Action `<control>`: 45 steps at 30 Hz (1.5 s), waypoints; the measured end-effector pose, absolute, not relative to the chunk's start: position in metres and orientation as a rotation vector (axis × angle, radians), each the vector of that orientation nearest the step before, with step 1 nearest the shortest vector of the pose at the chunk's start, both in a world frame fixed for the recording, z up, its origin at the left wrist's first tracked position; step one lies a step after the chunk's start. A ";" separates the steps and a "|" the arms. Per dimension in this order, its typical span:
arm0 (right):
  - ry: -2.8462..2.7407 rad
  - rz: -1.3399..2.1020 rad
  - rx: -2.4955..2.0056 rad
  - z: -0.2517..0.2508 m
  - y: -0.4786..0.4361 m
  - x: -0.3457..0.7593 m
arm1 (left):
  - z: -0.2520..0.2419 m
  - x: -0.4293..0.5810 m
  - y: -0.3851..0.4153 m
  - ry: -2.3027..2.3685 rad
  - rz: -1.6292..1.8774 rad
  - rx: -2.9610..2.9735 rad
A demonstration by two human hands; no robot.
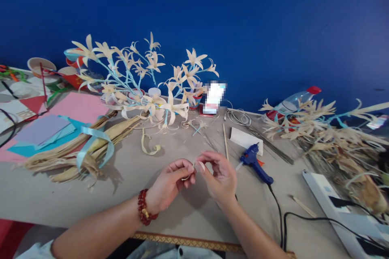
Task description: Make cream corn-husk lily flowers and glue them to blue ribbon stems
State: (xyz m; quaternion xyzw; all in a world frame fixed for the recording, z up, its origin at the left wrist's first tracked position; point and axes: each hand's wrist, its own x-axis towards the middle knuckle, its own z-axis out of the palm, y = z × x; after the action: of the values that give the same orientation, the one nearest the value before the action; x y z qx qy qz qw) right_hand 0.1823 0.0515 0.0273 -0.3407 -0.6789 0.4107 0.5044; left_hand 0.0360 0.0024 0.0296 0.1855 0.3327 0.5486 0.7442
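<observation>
Over the front middle of the table, my left hand [170, 181] pinches a thin pale strip [194, 164] between thumb and forefinger; a beaded red bracelet [142, 207] circles that wrist. Close beside it, my right hand [221, 178] has thumb and forefinger together at the strip's other end. Most of the strip is hidden by my fingers, and its material is too small to make out. Just beyond the hands lies a curled yellowish strip [149, 145]. To the right of my right hand rests a blue hot glue gun [253, 161].
Pale handmade flowers [173, 107] on blue stems stand at the back, with more flowers [306, 117] at right. Dried husks [75, 153] and coloured paper [45, 131] lie left. A lit phone [213, 97] leans by the wall. The glue gun's cord runs near a power strip [326, 206].
</observation>
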 end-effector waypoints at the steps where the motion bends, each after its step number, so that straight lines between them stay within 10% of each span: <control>1: -1.640 0.984 -0.821 0.027 0.051 0.182 | 0.029 0.036 0.002 0.726 1.200 0.408; 45: -1.765 0.790 -0.773 0.027 0.054 0.179 | 0.031 0.036 0.001 0.664 1.208 0.364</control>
State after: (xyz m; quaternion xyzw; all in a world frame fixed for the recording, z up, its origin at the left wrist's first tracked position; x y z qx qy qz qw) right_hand 0.1792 0.0539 0.0273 -0.3203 -0.7314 0.3276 0.5051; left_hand 0.0359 0.0014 0.0306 0.1669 0.3044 0.5543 0.7565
